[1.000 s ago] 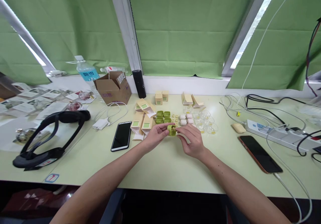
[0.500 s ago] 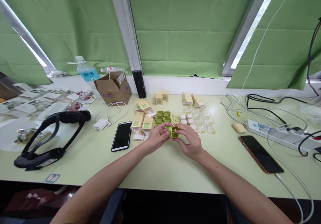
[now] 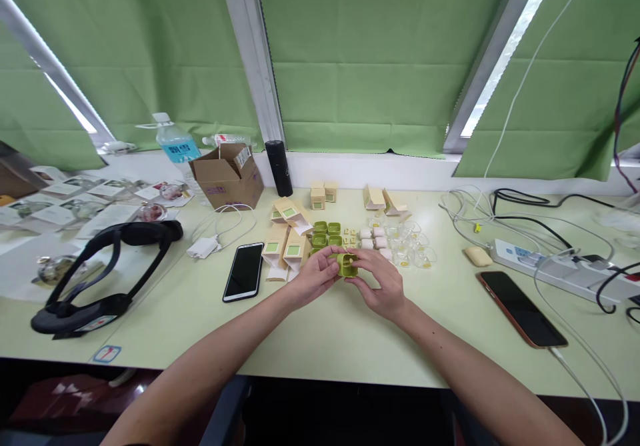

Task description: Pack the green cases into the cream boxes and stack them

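Note:
Between my two hands is a small square green cup (image 3: pixel 347 266), tilted so its opening faces me. My left hand (image 3: pixel 318 274) grips its left side with thumb and fingers. On the other side my right hand (image 3: pixel 381 283) has its fingertips at the rim and inside, the thumb low at the edge. Just beyond stand several more green cups (image 3: pixel 335 228) in rows. Tiny pale yellow pieces (image 3: pixel 353 232), pinkish-white blocks (image 3: pixel 367 233) and clear plastic domes (image 3: pixel 424 257) lie to their right. Opened kraft paper boxes (image 3: pixel 296 249) lie left of the cups.
A white-edged phone (image 3: pixel 243 272) and a black headset (image 3: pixel 107 279) lie to the left. A cardboard carton (image 3: pixel 227 178) and black bottle (image 3: pixel 279 168) stand behind. At the right are another phone (image 3: pixel 521 309), a power strip (image 3: pixel 550 267) and loose cables. Small boxes (image 3: pixel 373 197) sit farther back.
Both hands keep hold of the green cup in nearly the same place. The whole view has shifted very slightly; nothing on the table has moved.

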The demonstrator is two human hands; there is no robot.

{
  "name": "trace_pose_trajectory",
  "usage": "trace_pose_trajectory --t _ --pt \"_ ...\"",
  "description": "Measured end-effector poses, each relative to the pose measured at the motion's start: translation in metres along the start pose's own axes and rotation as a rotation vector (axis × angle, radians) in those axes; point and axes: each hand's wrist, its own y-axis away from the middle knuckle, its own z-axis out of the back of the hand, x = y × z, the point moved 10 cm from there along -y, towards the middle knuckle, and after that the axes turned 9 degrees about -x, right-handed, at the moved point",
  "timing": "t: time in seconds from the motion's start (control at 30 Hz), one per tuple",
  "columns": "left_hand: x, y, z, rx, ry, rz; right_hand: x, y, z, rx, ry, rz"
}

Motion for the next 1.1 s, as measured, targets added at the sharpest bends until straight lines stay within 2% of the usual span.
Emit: trace_pose_trajectory --t 0.23,0.63,0.73,0.93,1.1 --pt "0.001 0.000 0.000 0.010 0.007 0.008 -0.001 0.001 0.001 -0.011 -0.018 -0.037" --pt "0.000 0.001 -0.003 -0.015 0.010 -0.009 0.001 -0.004 0.007 -0.060 0.012 -0.007" --pt "-0.003 0.000 -0.004 -0.034 -0.029 -0.020 -0.001 -0.004 0.009 -0.072 0.020 -0.038" --pt "0.001 -0.004 0.012 -0.136 -0.138 -0.013 -0.005 0.002 0.002 -0.029 -0.024 -0.078" --pt "-0.001 -0.003 0.008 -0.127 -0.191 -0.010 -0.005 0.005 -0.001 -0.016 -0.031 -0.066"
